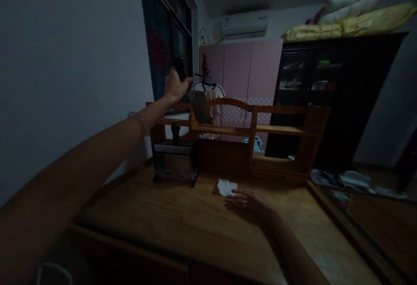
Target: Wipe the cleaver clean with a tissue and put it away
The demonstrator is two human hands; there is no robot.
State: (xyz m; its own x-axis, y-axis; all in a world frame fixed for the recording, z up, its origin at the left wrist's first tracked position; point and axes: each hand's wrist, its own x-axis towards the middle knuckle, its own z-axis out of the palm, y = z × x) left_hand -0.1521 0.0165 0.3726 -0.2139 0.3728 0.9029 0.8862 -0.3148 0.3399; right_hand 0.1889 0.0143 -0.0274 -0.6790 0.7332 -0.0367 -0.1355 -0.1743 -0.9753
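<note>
Raised on the left, my left hand (pixel 176 87) is closed round the black handle of a cleaver (pixel 200 107), whose wide grey blade slants down to the right in front of the desk's shelf. Below it on the desktop stands a knife block (pixel 174 161) with dark ends and feet; one black handle sticks up from its top. My right hand (pixel 249 201) is low over the desk, its fingers stretched out. Their tips reach the right edge of a crumpled white tissue (pixel 226 187); whether they press on it I cannot tell.
The wooden desk (pixel 195 224) has a low shelf rack (pixel 283 130) along its back. A wall (pixel 81 59) and dark window flank the left side. Behind are hung clothes, a pink wardrobe (pixel 236 67) and a black cabinet (pixel 342 94). Papers (pixel 355 180) lie at the right.
</note>
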